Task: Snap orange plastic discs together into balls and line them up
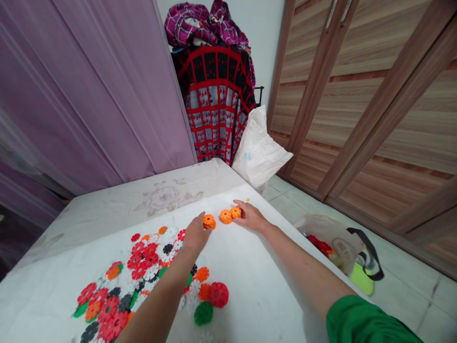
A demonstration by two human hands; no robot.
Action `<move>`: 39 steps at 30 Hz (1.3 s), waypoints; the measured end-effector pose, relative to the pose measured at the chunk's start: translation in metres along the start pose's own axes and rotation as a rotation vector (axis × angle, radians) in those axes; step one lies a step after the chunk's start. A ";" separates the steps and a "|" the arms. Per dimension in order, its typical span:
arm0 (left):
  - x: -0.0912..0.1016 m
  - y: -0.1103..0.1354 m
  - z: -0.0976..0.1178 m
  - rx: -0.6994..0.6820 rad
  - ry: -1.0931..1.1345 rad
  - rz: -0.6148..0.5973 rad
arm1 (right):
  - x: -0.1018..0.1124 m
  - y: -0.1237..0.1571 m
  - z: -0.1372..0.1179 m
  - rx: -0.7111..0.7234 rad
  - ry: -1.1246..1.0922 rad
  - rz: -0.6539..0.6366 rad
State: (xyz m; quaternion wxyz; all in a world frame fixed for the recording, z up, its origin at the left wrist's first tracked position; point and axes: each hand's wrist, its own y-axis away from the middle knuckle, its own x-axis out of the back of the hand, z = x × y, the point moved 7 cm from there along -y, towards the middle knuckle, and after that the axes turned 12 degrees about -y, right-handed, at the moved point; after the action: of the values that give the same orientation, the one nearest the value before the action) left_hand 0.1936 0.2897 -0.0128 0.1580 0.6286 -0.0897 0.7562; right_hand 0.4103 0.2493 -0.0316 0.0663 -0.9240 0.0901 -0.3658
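Observation:
My left hand (pixel 196 232) is closed on a small stack of orange notched plastic discs (pixel 209 221), held near the far edge of the white cloth. To its right, my right hand (pixel 250 216) grips another orange disc stack (pixel 236 212) between thumb and fingers. Between the hands sits a third orange stack (pixel 225 216), touching or very close to the one in my right hand. Left of and below my left hand spreads a loose pile of red, white, black, green and orange discs (pixel 144 257), partly hidden behind my left forearm.
A tiny yellow piece (pixel 248 199) lies beyond my right hand. On the floor at right stands an open clear bag (pixel 342 247) with colourful pieces inside. A white sack (pixel 260 152) leans by the table's far corner, near a cloth-draped rack (pixel 217 105). Wooden wardrobe doors (pixel 360 95) line the right.

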 end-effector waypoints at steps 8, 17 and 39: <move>0.000 -0.004 0.006 -0.047 -0.060 -0.042 | -0.008 -0.005 -0.005 -0.006 -0.004 -0.060; -0.003 -0.011 0.016 -0.088 -0.109 -0.076 | 0.002 -0.003 0.003 0.024 0.011 -0.053; 0.007 -0.022 0.058 -0.237 -0.325 -0.050 | 0.014 0.003 0.005 0.108 0.067 0.023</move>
State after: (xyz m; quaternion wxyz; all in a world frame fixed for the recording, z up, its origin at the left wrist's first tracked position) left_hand 0.2539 0.2917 0.0037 0.2330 0.7213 -0.1867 0.6249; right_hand 0.4235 0.2434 -0.0266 0.1172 -0.9051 0.0830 -0.4002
